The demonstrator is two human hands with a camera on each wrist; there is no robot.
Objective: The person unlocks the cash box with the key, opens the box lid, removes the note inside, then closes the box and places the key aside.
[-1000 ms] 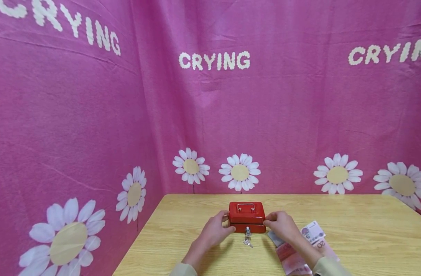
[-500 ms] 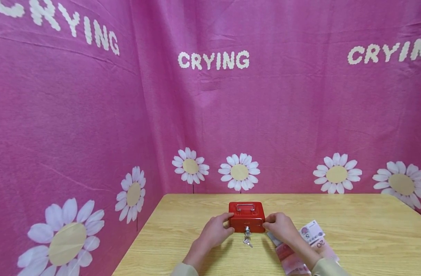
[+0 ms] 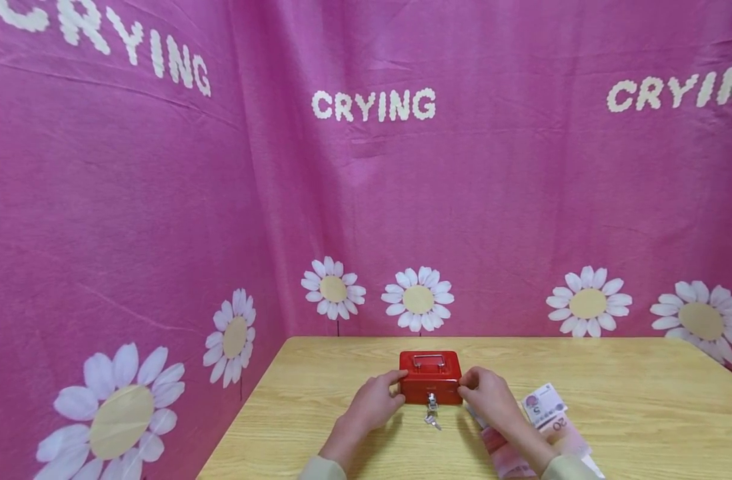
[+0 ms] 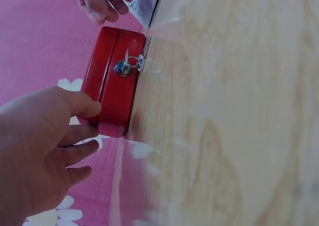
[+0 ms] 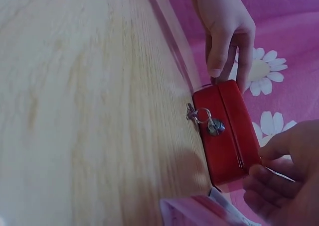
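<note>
A small red cash box (image 3: 431, 377) stands on the wooden table with its lid down and its chrome handle lying on top. From the lock on its front hangs a ring with keys (image 3: 432, 420). My left hand (image 3: 371, 402) holds the box's left end; in the left wrist view its thumb (image 4: 89, 106) lies on the front near the corner. At the opposite end, my right hand (image 3: 492, 398) grips the right edge between thumb and fingers, seen closely in the right wrist view beside the lid seam (image 5: 238, 151).
Several banknotes lie overlapping to the right of the box, among them a 5 note (image 3: 543, 403) and a 20 note (image 3: 565, 432), partly under my right forearm. A pink curtain (image 3: 492, 200) with daisies hangs behind the table (image 3: 642, 393) and along its left side.
The lid has come down, closing the gap along the front of the cash box. My left index finger has shifted up onto the lid's edge. The right hand stays at its end.
</note>
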